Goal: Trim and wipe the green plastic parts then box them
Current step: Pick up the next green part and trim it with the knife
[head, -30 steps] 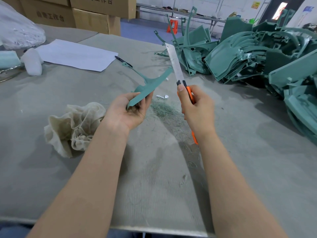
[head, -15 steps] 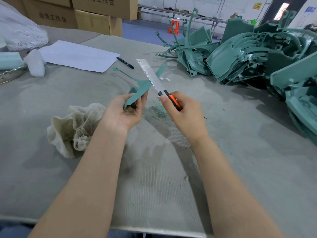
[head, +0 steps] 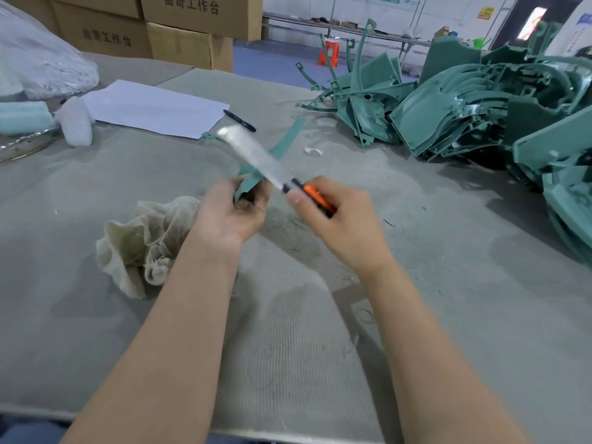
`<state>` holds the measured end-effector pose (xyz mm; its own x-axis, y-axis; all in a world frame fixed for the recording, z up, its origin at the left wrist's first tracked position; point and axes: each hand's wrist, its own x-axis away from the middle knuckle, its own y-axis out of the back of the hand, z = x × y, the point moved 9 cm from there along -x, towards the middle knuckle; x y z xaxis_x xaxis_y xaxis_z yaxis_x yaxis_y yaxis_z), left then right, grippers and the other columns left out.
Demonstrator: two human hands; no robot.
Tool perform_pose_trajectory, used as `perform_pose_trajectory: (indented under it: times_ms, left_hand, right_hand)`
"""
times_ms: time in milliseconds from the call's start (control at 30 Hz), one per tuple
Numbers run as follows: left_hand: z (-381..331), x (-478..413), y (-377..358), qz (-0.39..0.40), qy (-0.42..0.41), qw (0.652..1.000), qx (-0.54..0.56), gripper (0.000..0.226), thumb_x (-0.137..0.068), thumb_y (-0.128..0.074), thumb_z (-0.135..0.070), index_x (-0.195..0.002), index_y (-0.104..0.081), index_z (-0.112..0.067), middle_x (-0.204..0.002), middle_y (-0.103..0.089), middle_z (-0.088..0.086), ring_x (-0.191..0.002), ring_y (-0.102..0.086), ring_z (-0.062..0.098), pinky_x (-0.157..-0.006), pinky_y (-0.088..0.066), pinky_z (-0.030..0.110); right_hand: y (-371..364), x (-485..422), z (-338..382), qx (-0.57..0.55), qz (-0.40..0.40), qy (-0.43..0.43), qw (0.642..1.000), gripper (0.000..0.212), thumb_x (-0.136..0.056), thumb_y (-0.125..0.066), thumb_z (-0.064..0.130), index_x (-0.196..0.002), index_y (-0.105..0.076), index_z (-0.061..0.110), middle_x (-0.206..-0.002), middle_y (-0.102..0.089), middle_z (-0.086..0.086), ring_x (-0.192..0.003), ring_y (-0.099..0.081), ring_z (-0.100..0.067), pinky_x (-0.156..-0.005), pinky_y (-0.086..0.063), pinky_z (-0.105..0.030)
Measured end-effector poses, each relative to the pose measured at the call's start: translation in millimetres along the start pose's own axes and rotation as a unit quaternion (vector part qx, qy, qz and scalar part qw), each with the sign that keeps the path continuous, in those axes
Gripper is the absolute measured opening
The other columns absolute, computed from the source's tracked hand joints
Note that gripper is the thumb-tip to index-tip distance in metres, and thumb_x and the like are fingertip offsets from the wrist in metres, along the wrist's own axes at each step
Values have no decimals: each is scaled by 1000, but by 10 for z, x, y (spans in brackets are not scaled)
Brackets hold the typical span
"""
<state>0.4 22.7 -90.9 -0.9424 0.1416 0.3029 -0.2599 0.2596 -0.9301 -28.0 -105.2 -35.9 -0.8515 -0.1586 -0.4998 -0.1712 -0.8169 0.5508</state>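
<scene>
My left hand (head: 229, 216) grips the lower end of a thin green plastic part (head: 286, 139) that slants up and to the right over the table. My right hand (head: 344, 225) holds an orange-handled knife (head: 315, 195); its long blade (head: 253, 157) is blurred and lies across the part, pointing up and left. Fine green shavings (head: 288, 225) lie on the grey table under my hands. A crumpled beige cloth (head: 150, 241) sits just left of my left wrist.
A big heap of green plastic parts (head: 480, 104) fills the table's far right. White paper (head: 153, 107) and a black pen (head: 240, 120) lie at the back, a white bottle (head: 77, 121) and plastic bag (head: 41, 65) far left. Cardboard boxes (head: 189, 27) stand behind.
The knife blade has swung from upright to leaning left across the green part. My right hand has moved left and lower, close to my left hand, which kept its hold.
</scene>
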Motion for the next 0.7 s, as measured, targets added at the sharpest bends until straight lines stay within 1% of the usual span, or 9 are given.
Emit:
perform_pose_trajectory:
  times_ms: [33, 67, 133, 200, 300, 400, 467, 567, 700]
  left_hand:
    - [22, 4, 0, -4, 6, 1000, -9, 21, -93, -39, 4, -89, -59, 8, -85, -66, 19, -71, -66, 29, -56, -57, 22]
    - [59, 11, -15, -1, 17, 1000, -12, 20, -93, -40, 4, -88, -60, 7, -86, -66, 18, -73, -67, 29, -52, -56, 20]
    - [132, 20, -30, 2, 37, 999, -24, 20, -94, -41, 4, -87, -59, 6, -89, -66, 17, -77, -68, 30, -49, -55, 18]
    - [191, 27, -31, 1, 46, 998, -41, 21, -94, -41, 4, -83, -59, 6, -87, -67, 18, -77, -68, 30, -48, -54, 18]
    - [235, 32, -38, -1, 54, 998, -41, 22, -94, -41, 3, -81, -59, 6, -88, -66, 19, -79, -67, 29, -48, -54, 18]
    - [218, 23, -25, -1, 54, 998, -40, 17, -93, -42, 4, -90, -58, 6, -96, -66, 18, -83, -67, 29, -46, -54, 18]
    - [210, 21, -17, -1, 54, 998, -41, 16, -92, -42, 5, -96, -57, 4, -104, -66, 16, -84, -67, 28, -44, -53, 18]
    - [203, 33, -30, 3, 54, 998, -28, 20, -87, -43, 8, -101, -57, 5, -103, -66, 17, -83, -67, 29, -46, -53, 18]
    - [149, 38, -25, 3, 44, 999, -16, 30, -76, -45, 11, -102, -58, 5, -100, -66, 18, -85, -67, 29, -51, -54, 17]
  right_hand:
    - [114, -14, -81, -9, -38, -21, 999, 30, -91, -60, 44, -77, -62, 18, -51, -46, 4, -47, -37, -5, -48, -31, -22]
    - [217, -17, -168, -15, -75, -44, 996, 29, -92, -58, 46, -77, -61, 22, -50, -45, 8, -46, -37, -5, -47, -31, -23]
    - [372, -3, -331, -5, -137, -92, 986, 30, -93, -55, 50, -71, -55, 29, -47, -43, 15, -46, -39, -7, -48, -34, -27]
    - [424, 10, -434, 1, -164, -116, 980, 34, -92, -54, 51, -68, -51, 28, -46, -40, 15, -48, -38, -10, -51, -36, -30]
    - [395, 9, -436, 5, -162, -108, 981, 36, -90, -54, 54, -69, -53, 26, -46, -39, 14, -48, -37, -10, -50, -35, -33]
    - [352, 5, -415, -30, -149, -106, 983, 40, -88, -53, 56, -73, -56, 19, -50, -38, 10, -52, -42, -17, -50, -41, -43]
    - [326, 4, -410, -49, -135, -111, 983, 39, -87, -53, 57, -72, -55, 20, -53, -39, 8, -55, -43, -20, -51, -43, -45]
    - [262, 1, -349, -42, -110, -100, 988, 34, -89, -55, 53, -71, -58, 24, -52, -40, 9, -54, -43, -18, -52, -44, -44]
    - [211, -9, -283, -30, -92, -84, 992, 35, -93, -56, 47, -77, -60, 15, -52, -40, 6, -53, -43, -17, -53, -42, -42]
